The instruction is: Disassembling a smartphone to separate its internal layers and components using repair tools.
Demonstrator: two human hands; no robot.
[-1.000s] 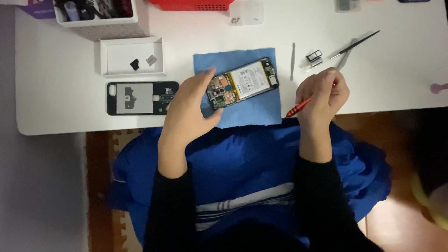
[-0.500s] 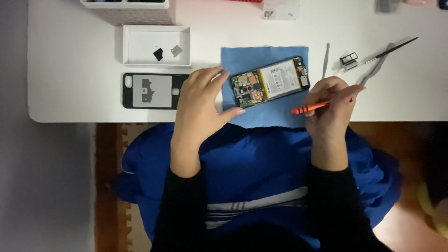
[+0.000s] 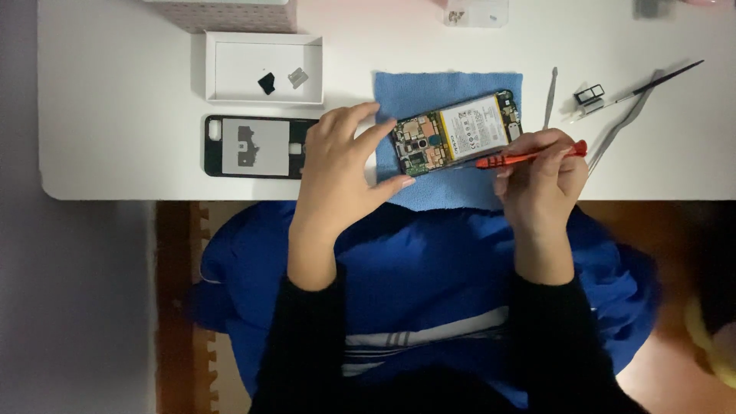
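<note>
Lying on a blue cloth (image 3: 418,96) at the near edge of the white table (image 3: 115,115), the opened smartphone (image 3: 456,134) sits between the two hands, tilted so that its far end points away and to the right. Its back is off: the circuit board faces the left hand and the pale battery occupies the half nearer the right hand.

Left hand (image 3: 337,165): fingers spread and curved, thumb and forefinger bracketing the circuit-board end of the smartphone. The fingertips appear to touch the frame edge; the hand is not closed around anything.

Right hand (image 3: 540,172): closed around an orange screwdriver (image 3: 529,157). The tool lies nearly level, its tip directed leftward at the lower edge of the smartphone, near the battery. Whether the tip touches the frame cannot be told.

Items around the hands:
- Just left of the left hand: a black rear cover (image 3: 253,146), inner side up, with a pale grey panel; the hand overlaps its right end.
- Beyond that cover: a shallow white tray (image 3: 230,69) holding one small black part and one small grey part.
- Beyond the right hand: a slim metal pry tool (image 3: 550,96).
- Further right: a small SIM tray (image 3: 589,96), a thin black-handled tool (image 3: 659,80) and metal tweezers (image 3: 621,126), all apart from the hand.
</note>
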